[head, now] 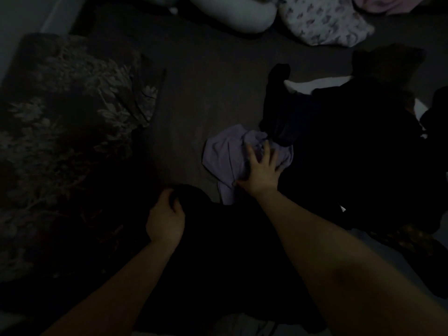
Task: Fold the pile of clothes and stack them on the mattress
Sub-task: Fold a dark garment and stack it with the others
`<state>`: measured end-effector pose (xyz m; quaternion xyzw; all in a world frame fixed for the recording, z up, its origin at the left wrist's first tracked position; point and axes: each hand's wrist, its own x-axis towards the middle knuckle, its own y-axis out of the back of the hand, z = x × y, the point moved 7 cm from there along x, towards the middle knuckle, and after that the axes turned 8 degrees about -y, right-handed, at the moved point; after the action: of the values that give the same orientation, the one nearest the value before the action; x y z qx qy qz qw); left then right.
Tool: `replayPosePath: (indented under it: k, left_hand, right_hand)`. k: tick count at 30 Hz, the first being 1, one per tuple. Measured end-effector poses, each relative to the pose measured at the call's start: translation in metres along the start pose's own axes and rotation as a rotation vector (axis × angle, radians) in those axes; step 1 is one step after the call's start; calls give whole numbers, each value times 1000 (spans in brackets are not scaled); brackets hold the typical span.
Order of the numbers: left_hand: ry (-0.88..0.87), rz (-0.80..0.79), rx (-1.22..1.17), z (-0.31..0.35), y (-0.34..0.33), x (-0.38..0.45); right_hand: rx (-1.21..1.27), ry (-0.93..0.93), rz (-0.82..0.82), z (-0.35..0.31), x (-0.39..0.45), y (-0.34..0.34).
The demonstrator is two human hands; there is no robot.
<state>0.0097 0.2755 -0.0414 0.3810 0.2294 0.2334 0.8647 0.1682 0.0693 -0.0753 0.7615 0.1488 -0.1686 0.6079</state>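
Note:
The scene is very dim. A crumpled lilac garment lies on the dark mattress sheet, at the left edge of a heap of dark clothes. My right hand rests on the lilac garment with fingers spread, the thumb pinching its near edge. A black garment lies spread in front of me. My left hand curls its fingers over that garment's far left corner.
A dark floral blanket covers the left side. At the far edge lie a pale pillow, a white patterned pillow and something pink. A white cloth shows within the dark heap.

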Motion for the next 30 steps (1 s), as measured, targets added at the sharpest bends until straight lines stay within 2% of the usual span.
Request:
replayPosePath:
  k: [3, 5, 7, 9, 12, 14, 18, 19, 21, 23, 25, 28, 30]
  left_hand:
    - [74, 22, 6, 18, -12, 25]
    - [45, 20, 36, 36, -28, 33]
    - [-125, -69, -162, 66, -59, 38]
    - [-165, -221, -360, 94, -92, 46]
    - [25, -401, -543, 120, -135, 69]
    - [122, -491, -546, 132, -157, 76]
    - [227, -709, -598, 152, -190, 72]
    - [296, -771, -658, 158, -198, 62]
    - [465, -939, -820, 182, -216, 33]
    - [508, -1007, -957, 226, -236, 13]
    - [460, -1012, -1064, 284, -255, 5]
    - [346, -1206, -1223, 384, -272, -18]
    - [277, -1312, -1292, 436, -276, -37]
  right_hand:
    - [-36, -37, -43, 5, 16, -2]
    - [-62, -87, -60, 21, 25, -3]
    - [-50, -139, -77, 38, 36, -2]
    - [13, -197, -159, 53, 51, -3]
    - [73, -191, -254, 65, 74, -1]
    - [121, -152, -220, 73, 90, 0]
    - [392, -74, -157, 89, 110, 15]
    - [445, -59, -118, 95, 108, 31]
    - [519, 29, 64, 108, 98, 83]
    - [494, 125, 243, 125, 86, 138]
    - [425, 154, 365, 153, 79, 190]
    - [324, 88, 546, 202, 61, 274]
    - [260, -12, 572, 235, 46, 318]
